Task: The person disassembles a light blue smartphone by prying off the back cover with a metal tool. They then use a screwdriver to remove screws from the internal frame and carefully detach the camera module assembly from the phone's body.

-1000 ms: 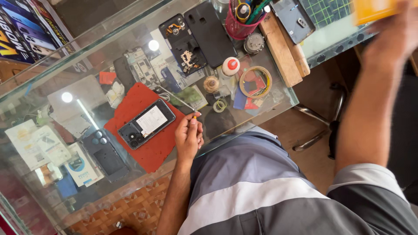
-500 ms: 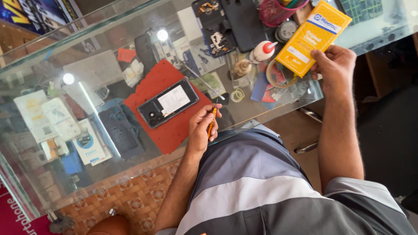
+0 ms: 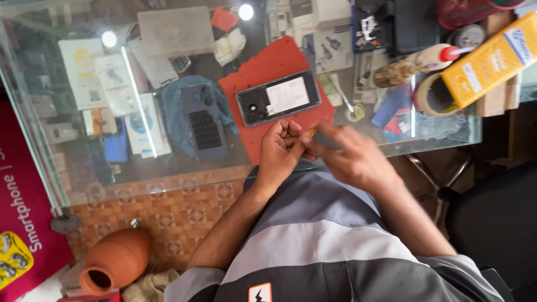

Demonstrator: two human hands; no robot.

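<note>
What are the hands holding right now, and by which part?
The left hand pinches a small thin tool near its tip. The right hand is blurred; whether it holds anything cannot be told.

Person, seen from above. Short-sleeved shirt [image 3: 330, 251] in broad bands: dark grey at 6 o'clock, pale grey across the middle, blue-grey towards 12 o'clock. Small orange badge [image 3: 260, 292] with a white lightning mark at 6 o'clock. Forearms bare; no rings, watch or gloves visible.

A glass counter [image 3: 168, 168] (lamp glare on it) above patterned orange floor tiles [image 3: 184, 207].
</note>
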